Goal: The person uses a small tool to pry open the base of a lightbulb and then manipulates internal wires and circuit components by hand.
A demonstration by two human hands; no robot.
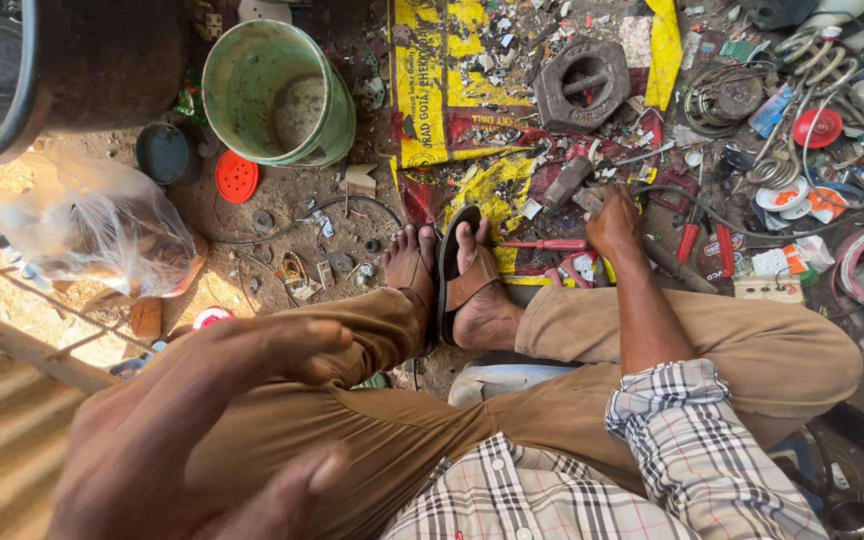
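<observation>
Head view: right hand (pixel 615 222) wrapped tight round hammer (pixel 574 180) handle on the ground past the feet, head pointing up-left toward the iron weight (pixel 584 84). Left hand (pixel 202 430) near, loose, empty, far from it.

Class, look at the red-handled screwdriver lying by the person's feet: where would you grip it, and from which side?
Grip the screwdriver by its red handle, the thicker end pointing towards the right hand. It lies flat and crosswise on the mat, so probably come from above, fingers pinching across the handle, away from the thin shaft near the foot.
</observation>
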